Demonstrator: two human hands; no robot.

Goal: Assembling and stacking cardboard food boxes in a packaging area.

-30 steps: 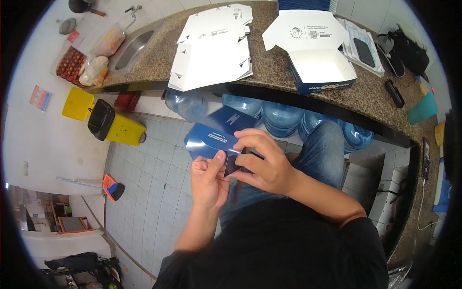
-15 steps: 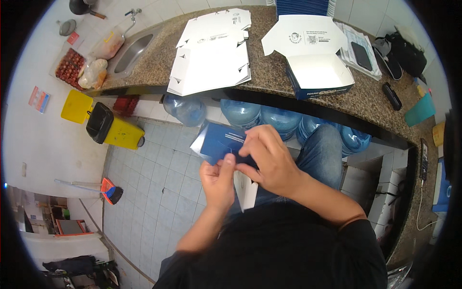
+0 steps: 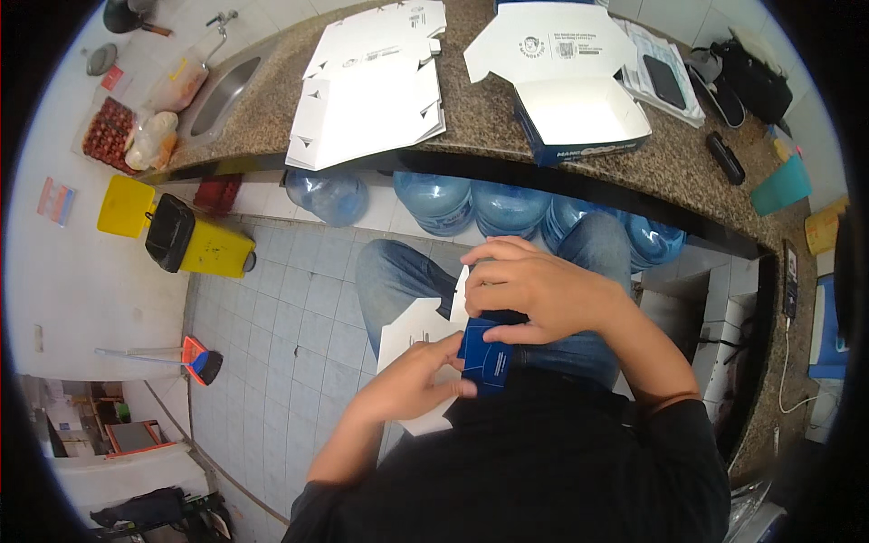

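A partly folded cardboard box [image 3: 487,357], blue outside and white inside, is held over my lap. My left hand [image 3: 424,373] grips its lower left part, thumb on the blue side wall and the wide white panel spreading out beneath the hand. From the upper right, my right hand [image 3: 534,294] closes over the far end, with its thumb along the blue wall and its fingers bent by a raised white flap. My palms and fingers hide part of the folds.
On the granite counter [image 3: 489,113] lie a stack of flat white box blanks [image 3: 371,104] and an open-lidded box [image 3: 579,122]. A phone [image 3: 665,81] rests on papers to the right. Large blue water bottles [image 3: 434,201] stand under the counter; a yellow bin [image 3: 217,246] is left.
The box has turned and come down closer to my body, its white panel now facing up on the left. My right hand has moved over its far end; both hands still hold it.
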